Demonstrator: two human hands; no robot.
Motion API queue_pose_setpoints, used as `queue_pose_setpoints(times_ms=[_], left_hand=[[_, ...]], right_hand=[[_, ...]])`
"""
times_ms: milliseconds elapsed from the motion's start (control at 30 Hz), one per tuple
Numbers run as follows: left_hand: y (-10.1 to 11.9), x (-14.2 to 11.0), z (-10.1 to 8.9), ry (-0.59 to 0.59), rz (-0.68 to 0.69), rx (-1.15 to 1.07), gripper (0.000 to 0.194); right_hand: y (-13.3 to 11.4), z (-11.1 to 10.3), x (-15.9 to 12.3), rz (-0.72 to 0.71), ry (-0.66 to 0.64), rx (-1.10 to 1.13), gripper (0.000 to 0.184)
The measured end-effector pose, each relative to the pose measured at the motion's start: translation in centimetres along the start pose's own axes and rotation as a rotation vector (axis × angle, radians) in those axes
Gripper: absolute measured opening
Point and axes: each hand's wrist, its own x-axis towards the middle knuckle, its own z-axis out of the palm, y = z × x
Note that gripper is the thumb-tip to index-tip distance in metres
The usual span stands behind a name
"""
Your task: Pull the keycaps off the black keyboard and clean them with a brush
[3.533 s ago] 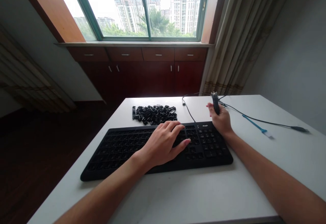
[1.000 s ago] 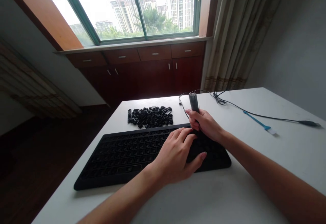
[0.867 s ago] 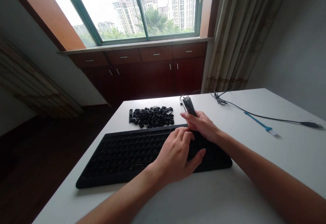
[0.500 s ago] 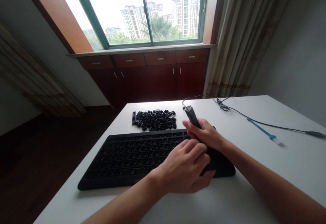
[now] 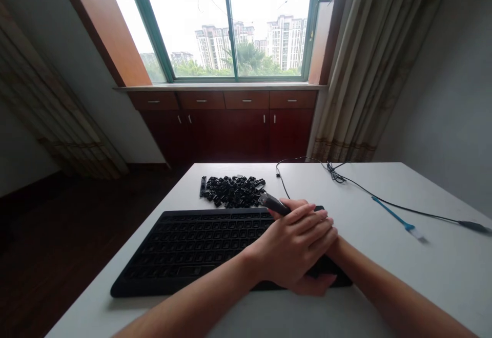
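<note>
Through the head camera I see the right hand (image 5: 292,204) clamped on a black tool (image 5: 274,205), whose tip leans out leftward toward a heap of black keycaps (image 5: 235,192). The left hand (image 5: 298,243) lies across the right one, fingers together and thumb apart; I cannot tell whether it grips the tool too. Both are above the right part of the black keyboard (image 5: 207,238), which sits on the white tabletop (image 5: 369,256) just nearer me than the heap. Farther right I have a blue brush (image 5: 394,214) near a black cable (image 5: 400,206).
</note>
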Motion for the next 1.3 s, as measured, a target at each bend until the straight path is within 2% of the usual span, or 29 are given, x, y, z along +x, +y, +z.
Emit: queue_pose_setpoints(times_ms=[200, 333, 467, 533, 633, 667, 700, 767, 833, 900, 967, 1100, 1300], left_hand=[[0.6, -0.1, -0.2, 0.033, 0.031, 0.047, 0.063], [0.7, -0.2, 0.1, 0.092, 0.020, 0.039, 0.060], [0.5, -0.4, -0.3, 0.121, -0.001, -0.023, 0.048], [0.5, -0.6, -0.9, 0.192, -0.008, -0.071, 0.034], [0.3, -1.2, -1.5, 0.348, -0.160, -0.142, 0.008], [0.2, -1.4, -1.6, 0.365, -0.244, -0.160, 0.004], [0.0, -1.6, -1.6, 0.345, -0.334, -0.174, 0.006], [-0.5, -1.8, -1.3, 0.227, -0.504, -0.195, 0.008], [-0.9, -2.0, -0.7, 0.092, -0.629, -0.217, 0.016], [-1.2, -2.1, -0.2, 0.005, -0.681, -0.256, 0.024], [-1.4, -2.2, 0.1, -0.046, -0.640, -0.314, 0.022], [-1.3, -2.2, 0.1, -0.047, -0.527, -0.382, 0.021], [-2.6, -2.8, -0.6, 0.036, -0.669, -0.388, 0.015]], right_hand=[[-0.6, 0.5, -0.8, 0.193, 0.066, 0.069, 0.031], [-0.2, 0.0, 0.0, 0.229, -0.046, 0.194, 0.024], [0.3, -0.1, 3.0, 0.231, -0.165, 0.290, 0.021], [0.4, 0.2, 5.1, 0.240, -0.237, 0.335, 0.031], [0.8, 0.7, 7.8, 0.274, -0.347, 0.435, 0.048], [1.0, 0.7, 8.4, 0.328, -0.332, 0.580, 0.050], [1.2, 0.7, 8.9, 0.374, -0.306, 0.698, 0.052], [1.7, 0.6, 9.4, 0.441, -0.241, 0.846, 0.053], [2.1, 0.4, 9.6, 0.471, -0.182, 0.867, 0.052], [2.2, 0.3, 9.6, 0.485, -0.137, 0.838, 0.051], [2.3, 0.3, 9.5, 0.494, -0.119, 0.813, 0.051], [2.2, 0.2, 9.3, 0.488, -0.130, 0.795, 0.050], [2.3, -0.1, 9.2, 0.459, -0.230, 0.820, 0.046]])
